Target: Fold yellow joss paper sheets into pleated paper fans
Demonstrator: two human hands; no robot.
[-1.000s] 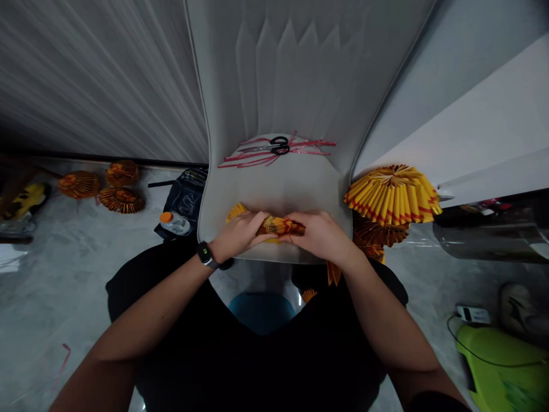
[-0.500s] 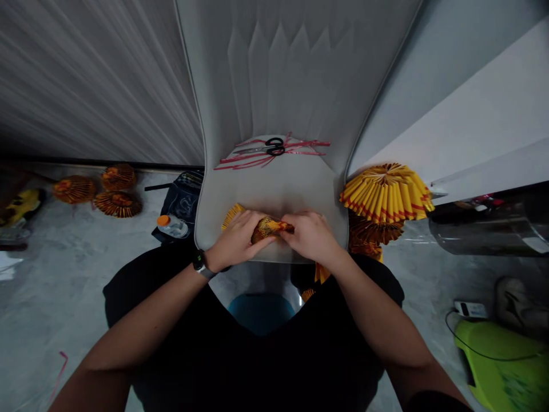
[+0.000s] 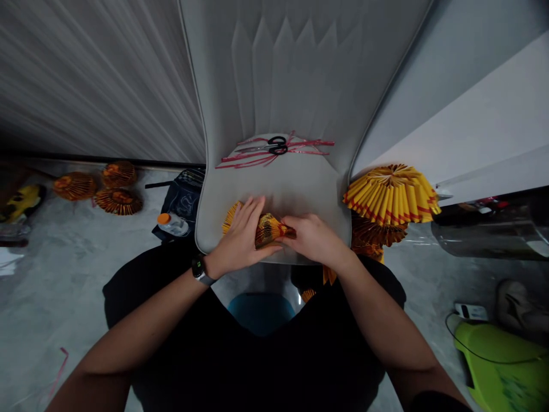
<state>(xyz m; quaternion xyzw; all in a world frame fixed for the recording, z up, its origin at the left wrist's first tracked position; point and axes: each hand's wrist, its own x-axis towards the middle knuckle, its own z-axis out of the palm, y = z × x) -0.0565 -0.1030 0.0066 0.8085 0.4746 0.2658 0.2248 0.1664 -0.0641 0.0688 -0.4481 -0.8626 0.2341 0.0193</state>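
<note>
A pleated yellow-and-red paper bundle [image 3: 266, 230] lies on the front of the grey chair seat [image 3: 291, 183]. Across its left part rests my left hand [image 3: 240, 237], fingers straightened over the paper and thumb along the near side. The yellow pleated edge [image 3: 230, 216] fans out beyond that hand. My right hand [image 3: 315, 237] pinches the narrow, gathered right end of the bundle; its fingertips are partly hidden. Farther back on the seat, black-handled scissors [image 3: 278, 145] lie among red plastic strips [image 3: 249, 160].
Pleated paper fans [image 3: 390, 197] are stacked right of the chair. Several round pleated pieces [image 3: 118, 201] lie on the left floor, near a dark bag [image 3: 184, 197] and an orange-capped bottle [image 3: 174, 224]. At lower right is a green plastic object [image 3: 501, 360].
My left hand's fingers have straightened and point away from me, showing more of the bundle. My right hand keeps its pinch on the gathered end. The view has shifted slightly.
</note>
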